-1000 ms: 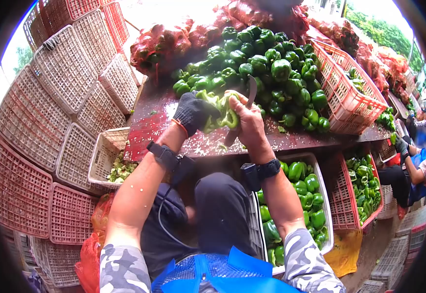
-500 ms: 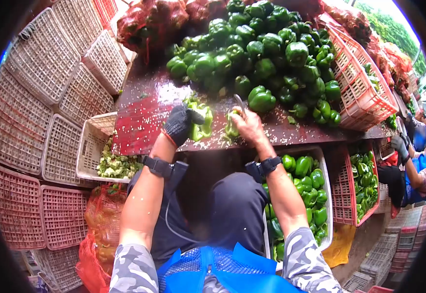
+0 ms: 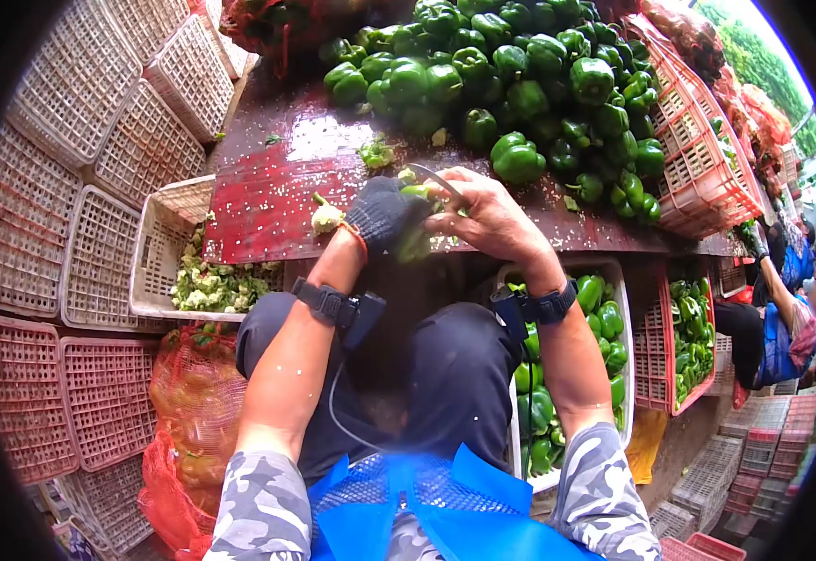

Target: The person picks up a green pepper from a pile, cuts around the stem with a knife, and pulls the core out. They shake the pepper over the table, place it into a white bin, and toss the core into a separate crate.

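Note:
My left hand (image 3: pixel 384 217), in a dark knit glove, is closed on a green bell pepper (image 3: pixel 414 245), which is blurred and mostly covered by the fingers. My bare right hand (image 3: pixel 490 217) grips a small knife (image 3: pixel 438 180), its blade angled toward the gloved fingers. Both hands are close together above the front edge of the red table (image 3: pixel 267 201). A pale pepper core (image 3: pixel 326 218) lies just left of the glove, and another green scrap (image 3: pixel 376 153) sits beyond it. A large pile of whole green peppers (image 3: pixel 529 93) covers the far side.
Below the table's left end, a white crate (image 3: pixel 151 271) holds pepper cores. A crate of peppers (image 3: pixel 625 393) stands beside my right leg. Stacked plastic crates (image 3: pixel 29 220) and a red mesh sack (image 3: pixel 193 421) line the left. Another person (image 3: pixel 782 323) sits at far right.
My hands have come together from being apart with separate pepper pieces. A pale core now lies left of the glove. The camera view has shifted slightly.

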The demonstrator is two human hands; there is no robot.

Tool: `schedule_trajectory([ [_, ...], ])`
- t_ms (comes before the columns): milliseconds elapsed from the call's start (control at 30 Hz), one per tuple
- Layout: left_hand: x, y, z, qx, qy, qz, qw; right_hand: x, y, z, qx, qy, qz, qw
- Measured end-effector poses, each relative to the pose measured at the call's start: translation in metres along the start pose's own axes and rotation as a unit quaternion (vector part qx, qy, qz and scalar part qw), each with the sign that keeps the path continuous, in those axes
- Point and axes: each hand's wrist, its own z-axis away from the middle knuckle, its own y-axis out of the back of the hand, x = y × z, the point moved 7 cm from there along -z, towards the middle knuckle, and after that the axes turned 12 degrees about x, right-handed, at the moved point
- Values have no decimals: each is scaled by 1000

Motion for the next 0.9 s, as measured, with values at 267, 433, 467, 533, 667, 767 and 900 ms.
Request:
schedule_trajectory([
  [267,-8,-24,3,-77,-1,-72,994,-9,-4,-1,-14,8,59,998],
  [433,-5,-15,-5,5,20,14,1000,-22,-6,1,12,50,103,993],
  [467,-3,-14,-7,15,21,19,999,-24,-5,2,35,26,97,994],
  [533,-4,-16,-10,0,53,15,999,-17,-3,5,63,-15,102,993],
  [667,-2,-10,-8,73,50,-10,996,-18,-4,4,96,-12,106,990],
  [767,-17,-27,-2,3,83,-8,997,-13,-9,-1,133,25,90,987],
  [900,-28,-17,8,67,125,91,986,-16,-8,-2,141,15,118,983],
])
